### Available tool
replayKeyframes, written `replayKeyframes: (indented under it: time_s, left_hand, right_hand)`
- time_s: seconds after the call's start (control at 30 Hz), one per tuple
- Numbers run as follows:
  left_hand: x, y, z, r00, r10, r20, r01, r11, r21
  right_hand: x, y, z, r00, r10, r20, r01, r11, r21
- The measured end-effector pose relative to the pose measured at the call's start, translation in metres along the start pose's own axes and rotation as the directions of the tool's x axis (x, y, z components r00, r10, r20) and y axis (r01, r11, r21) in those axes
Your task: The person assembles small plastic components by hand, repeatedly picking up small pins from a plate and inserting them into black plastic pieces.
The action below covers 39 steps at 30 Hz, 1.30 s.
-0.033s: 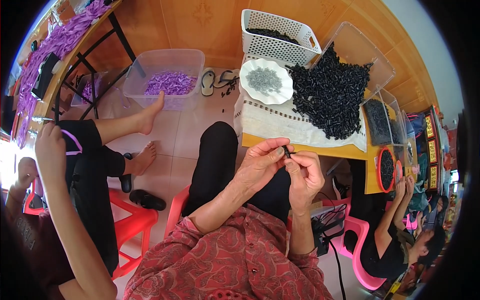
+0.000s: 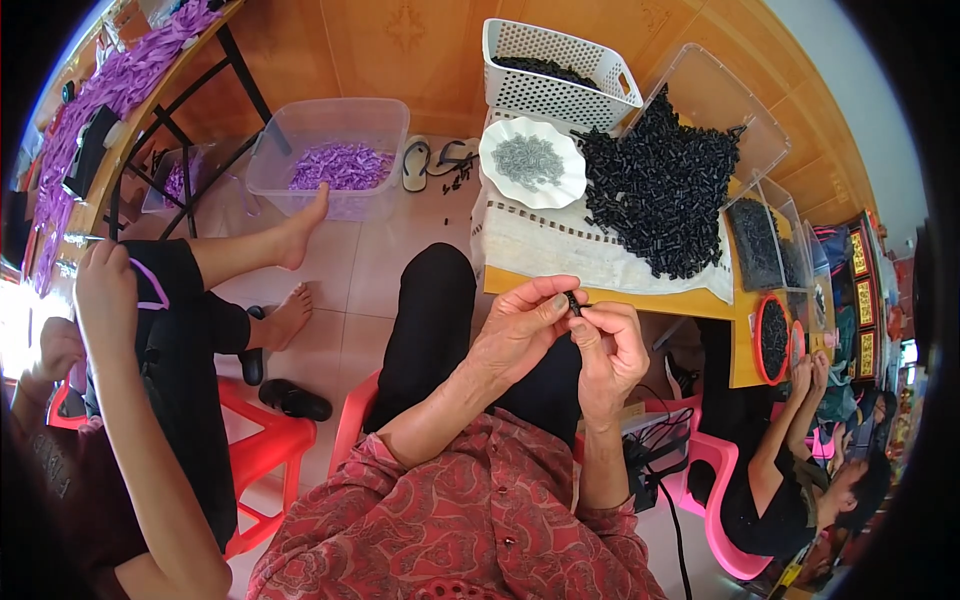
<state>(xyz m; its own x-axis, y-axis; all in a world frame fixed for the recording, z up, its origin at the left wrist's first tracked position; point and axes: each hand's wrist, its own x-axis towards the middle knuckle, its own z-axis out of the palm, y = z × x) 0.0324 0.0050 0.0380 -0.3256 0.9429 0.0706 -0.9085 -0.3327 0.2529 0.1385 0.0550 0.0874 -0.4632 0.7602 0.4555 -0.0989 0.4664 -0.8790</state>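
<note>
Over my lap, near the table's front edge, my left hand (image 2: pixel 530 318) and my right hand (image 2: pixel 612 350) meet at the fingertips. Both pinch one small black tube-like piece (image 2: pixel 572 303); its exact kind is too small to make out. Beyond my hands, a large heap of similar short black pieces (image 2: pixel 660 190) spreads over a white cloth (image 2: pixel 540 245) on the table. Left of the heap stands a white scalloped plate (image 2: pixel 500 185) holding many small clear-grey pieces (image 2: pixel 528 160).
A white perforated basket (image 2: pixel 540 95) and clear bins (image 2: pixel 770 205) stand behind and right. A round red tray (image 2: pixel 762 340) holds dark pieces. Leftward, a co-worker's hand (image 2: pixel 105 290) holds a purple strip; a clear tub (image 2: pixel 270 180) of purple pieces sits on the floor. Another person sits at right.
My hands and the small black piece stay in place. The co-worker's hands at left have shifted slightly, and the purple strip with them.
</note>
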Motion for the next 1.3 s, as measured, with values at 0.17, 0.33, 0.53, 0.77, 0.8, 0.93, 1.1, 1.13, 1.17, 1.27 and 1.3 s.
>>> replayKeyframes:
  time_s: [0.17,0.33,0.53,0.77,0.8,0.93,1.1,1.13,1.17,1.27,1.3]
  left_hand:
    - [0.000,0.000,-0.001,0.999,0.023,0.043,-0.023,1.000,0.016]
    - [-0.001,-0.001,-0.002,0.998,0.031,0.047,-0.032,0.999,0.025]
    - [-0.003,-0.001,0.001,0.998,0.043,0.053,-0.047,0.996,0.072]
    - [-0.003,0.001,-0.001,0.997,0.051,0.059,-0.058,0.991,0.122]
    - [-0.003,0.002,-0.001,0.997,0.051,0.058,-0.057,0.991,0.122]
    - [-0.002,0.005,-0.003,0.996,0.053,0.064,-0.063,0.985,0.159]
    - [-0.003,0.008,-0.005,0.997,0.042,0.072,-0.057,0.975,0.215]
    - [-0.003,0.009,-0.006,0.997,0.036,0.069,-0.051,0.973,0.226]
    - [-0.003,0.009,-0.007,0.997,0.029,0.066,-0.044,0.970,0.238]
    - [-0.004,0.012,-0.004,0.998,0.006,0.060,-0.021,0.965,0.262]
    - [-0.005,0.012,-0.004,0.998,0.006,0.059,-0.021,0.964,0.263]
  right_hand:
    - [0.000,0.001,0.001,0.999,-0.041,0.003,0.041,0.999,-0.012]
    - [-0.001,0.003,0.002,0.996,-0.093,-0.010,0.091,0.989,-0.115]
    - [-0.001,0.002,0.002,0.989,-0.148,-0.017,0.140,0.960,-0.242]
    - [0.000,0.002,0.002,0.987,-0.161,-0.019,0.152,0.960,-0.237]
    - [0.001,0.001,0.001,0.989,-0.149,-0.007,0.143,0.959,-0.243]
    - [0.005,-0.004,-0.002,0.988,-0.146,0.051,0.154,0.948,-0.279]
    - [0.008,-0.001,-0.003,0.983,-0.170,0.071,0.183,0.952,-0.244]
    - [0.008,-0.001,-0.003,0.982,-0.173,0.079,0.188,0.950,-0.249]
    - [0.008,-0.001,-0.004,0.982,-0.173,0.079,0.187,0.951,-0.247]
    - [0.008,-0.001,-0.007,0.986,-0.153,0.062,0.164,0.960,-0.226]
    - [0.009,-0.003,-0.008,0.988,-0.137,0.069,0.149,0.963,-0.225]
